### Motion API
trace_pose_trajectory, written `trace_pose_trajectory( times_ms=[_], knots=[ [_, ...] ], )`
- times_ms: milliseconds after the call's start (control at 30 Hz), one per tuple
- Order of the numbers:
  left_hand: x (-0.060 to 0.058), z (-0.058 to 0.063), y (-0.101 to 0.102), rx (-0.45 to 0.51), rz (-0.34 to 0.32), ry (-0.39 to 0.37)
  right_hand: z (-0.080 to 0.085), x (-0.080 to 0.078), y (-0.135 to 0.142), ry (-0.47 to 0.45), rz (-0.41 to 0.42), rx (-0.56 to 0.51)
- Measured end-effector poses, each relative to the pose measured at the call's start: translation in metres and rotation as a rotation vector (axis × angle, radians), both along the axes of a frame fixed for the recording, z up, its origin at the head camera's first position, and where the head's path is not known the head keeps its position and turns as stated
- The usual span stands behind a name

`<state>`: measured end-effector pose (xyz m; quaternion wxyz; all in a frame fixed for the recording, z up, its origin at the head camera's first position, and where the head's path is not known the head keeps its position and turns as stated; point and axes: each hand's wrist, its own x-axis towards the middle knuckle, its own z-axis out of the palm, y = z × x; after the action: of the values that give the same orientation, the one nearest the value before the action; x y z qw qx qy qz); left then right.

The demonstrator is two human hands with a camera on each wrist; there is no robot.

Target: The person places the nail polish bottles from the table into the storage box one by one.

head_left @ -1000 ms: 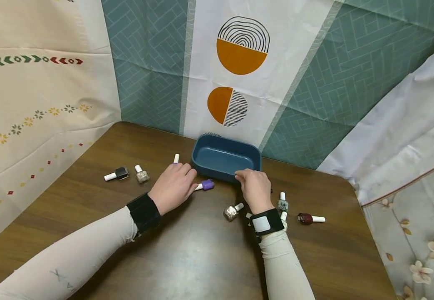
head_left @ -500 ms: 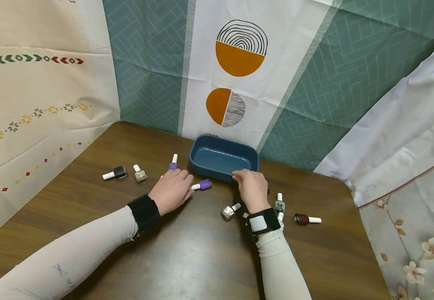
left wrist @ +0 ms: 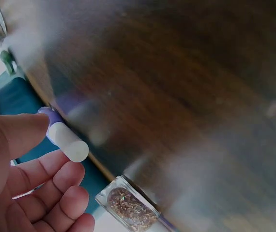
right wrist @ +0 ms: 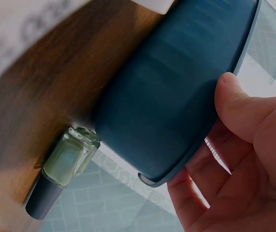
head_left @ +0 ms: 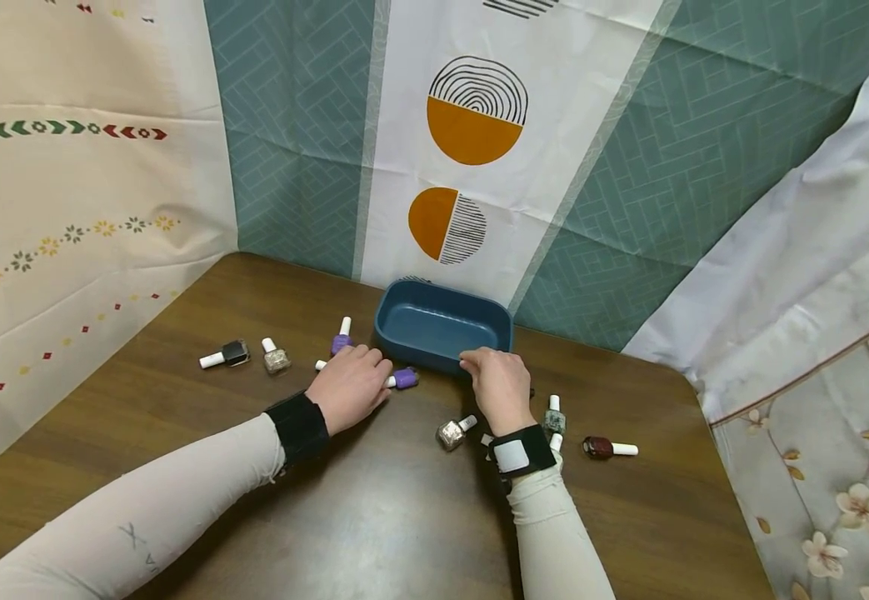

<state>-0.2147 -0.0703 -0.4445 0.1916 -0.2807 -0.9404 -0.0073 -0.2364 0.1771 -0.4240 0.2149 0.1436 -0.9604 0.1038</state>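
One left hand (head_left: 350, 387), fingers curled, pinching a purple bottle (head_left: 407, 378) by its white cap on a wooden table (head_left: 359, 508), just to the near side of a blue tub (head_left: 441, 332). At right, a right hand (head_left: 500, 385), gripping the tub's near rim between thumb and fingers. Toward the left, a black bottle (head_left: 236, 352) near a gold glitter bottle (head_left: 277, 360); just left of the tub, a second purple bottle (head_left: 341, 343). Between the hands, nearer, a pale glitter bottle (head_left: 450, 434). Farther right, a gray-green bottle (head_left: 554, 421) and a dark red bottle (head_left: 597, 447).
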Motion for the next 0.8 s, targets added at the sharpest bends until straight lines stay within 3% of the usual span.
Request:
trace_pose_trajectory(
  times_ms=[400,600,800],
  knots=[
    [-0.003,-0.004,0.006,-0.037,0.003,-0.036,-0.005,0.000,0.001,-0.015,-0.006,0.003],
    [-0.006,-0.002,0.011,-0.043,0.010,-0.075,-0.003,0.000,0.001,-0.014,-0.007,0.001],
    [-0.007,0.001,0.013,-0.062,0.016,-0.066,-0.001,0.000,0.000,-0.010,-0.009,-0.001]
  ],
)
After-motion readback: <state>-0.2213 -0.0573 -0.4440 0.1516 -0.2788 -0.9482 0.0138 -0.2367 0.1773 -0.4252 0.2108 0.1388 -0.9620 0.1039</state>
